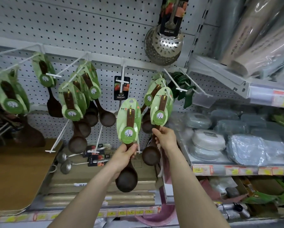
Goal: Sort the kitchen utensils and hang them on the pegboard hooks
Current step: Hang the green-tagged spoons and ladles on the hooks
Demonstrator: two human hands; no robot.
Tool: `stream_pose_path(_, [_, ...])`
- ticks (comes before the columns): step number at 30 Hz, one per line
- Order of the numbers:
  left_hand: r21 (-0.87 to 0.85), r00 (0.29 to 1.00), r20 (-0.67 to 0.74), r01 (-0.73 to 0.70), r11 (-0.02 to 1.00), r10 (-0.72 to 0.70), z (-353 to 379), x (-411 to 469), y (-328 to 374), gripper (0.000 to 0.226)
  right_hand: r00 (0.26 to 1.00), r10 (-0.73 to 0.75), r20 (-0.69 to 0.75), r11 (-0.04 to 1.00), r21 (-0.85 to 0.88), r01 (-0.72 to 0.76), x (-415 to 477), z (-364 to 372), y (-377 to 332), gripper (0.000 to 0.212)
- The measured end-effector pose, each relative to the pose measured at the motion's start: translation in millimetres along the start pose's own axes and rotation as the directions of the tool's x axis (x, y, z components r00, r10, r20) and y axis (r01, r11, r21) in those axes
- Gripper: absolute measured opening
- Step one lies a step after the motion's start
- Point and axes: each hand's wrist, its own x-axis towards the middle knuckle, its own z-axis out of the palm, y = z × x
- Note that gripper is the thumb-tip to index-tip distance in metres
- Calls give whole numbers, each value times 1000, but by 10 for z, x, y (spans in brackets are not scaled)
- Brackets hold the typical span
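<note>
White pegboard (72, 22) backs a shop shelf and fills the upper half of the frame. Low in the centre, the left hand (127, 153) has its fingers curled tight round the handle of a dark wooden spoon (131, 120). The spoon stands upright in front of the board, free of any hook, with its green card on top and its bowl below the wrist. Just to the right, the right hand (165, 139) grips the handle of a second wooden spoon (161, 109). The top of that spoon's card sits at a white hook (169, 94); I cannot tell if it is threaded on. More carded spoons (82, 96) hang on hooks to the left. A perforated steel skimmer (164, 45) hangs at upper centre. Small steel ladles (67, 163) lie at lower left, and grey lidded containers (207, 142) are stacked on the shelf at the right.
</note>
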Motion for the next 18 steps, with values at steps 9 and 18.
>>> stream_pose_path(9, [12, 999, -16, 30, 999, -30, 52, 70, -16, 16, 996, 64, -67, 997, 46, -61, 75, -16, 85, 40])
stream_pose_path(18, [8, 995, 100, -4, 1000, 3, 411, -55, -68, 20, 965, -83, 249, 971, 238, 22, -610, -257, -151, 13])
